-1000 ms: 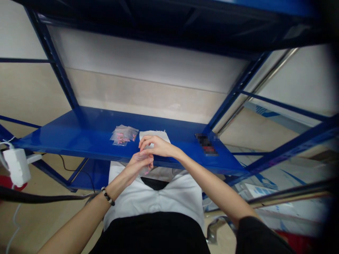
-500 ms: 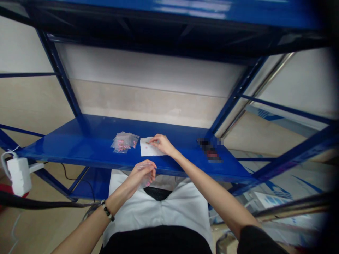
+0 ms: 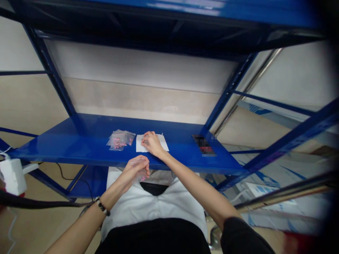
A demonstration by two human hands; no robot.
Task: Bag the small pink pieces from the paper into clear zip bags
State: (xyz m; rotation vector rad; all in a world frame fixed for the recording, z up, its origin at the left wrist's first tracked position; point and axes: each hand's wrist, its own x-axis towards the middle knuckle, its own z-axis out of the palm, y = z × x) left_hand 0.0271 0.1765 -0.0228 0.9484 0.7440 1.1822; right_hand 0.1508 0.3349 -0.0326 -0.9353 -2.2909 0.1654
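Observation:
My left hand (image 3: 137,167) is closed around a clear plastic bag (image 3: 141,176) in front of the shelf's edge. A few small pink pieces show at the bag's bottom. Over a white sheet of paper (image 3: 162,143) on the blue shelf, my right hand (image 3: 153,143) reaches down with bent fingers, thumb and fingertips close together at the sheet. Whatever may be between those fingertips is hidden or too small to name. Left of the paper lies a pile of clear zip bags (image 3: 120,139) with small pink pieces inside.
A blurred dark object (image 3: 203,145) lies at the right of the blue shelf (image 3: 87,141). Another blue shelf (image 3: 169,21) crosses overhead. A white power adapter (image 3: 13,173) with a cable hangs at the left. Wrapped panels (image 3: 278,183) stand at the right.
My right hand has shifted on the paper and now covers the spot where a small pink piece showed. My left hand still holds the bag. The whole view has moved slightly.

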